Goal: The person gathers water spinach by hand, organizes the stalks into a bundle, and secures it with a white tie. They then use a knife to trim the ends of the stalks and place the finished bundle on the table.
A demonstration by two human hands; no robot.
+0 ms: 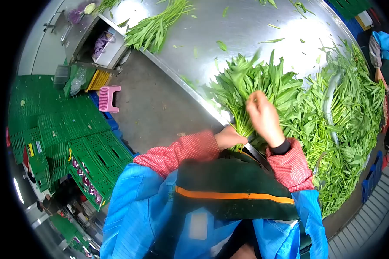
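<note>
My left hand (231, 138) is wrapped round the stems of a bunch of water spinach (242, 121) at the near edge of the metal table. The leaves of that bunch fan out away from me over the tabletop. Above them is my right hand (263, 118), its fingers curled together near the stems and leaves. Whatever those fingers pinch, if anything, is hidden. A large heap of loose water spinach (345, 142) lies to the right, close beside my right forearm.
Another bunch of greens (157, 28) rests on the far left of the metal table (199, 47), among scattered leaves. Green crates (99, 151) and a pink stool (109, 99) stand on the floor at left. Another person's hand (380, 77) is at the heap's far right.
</note>
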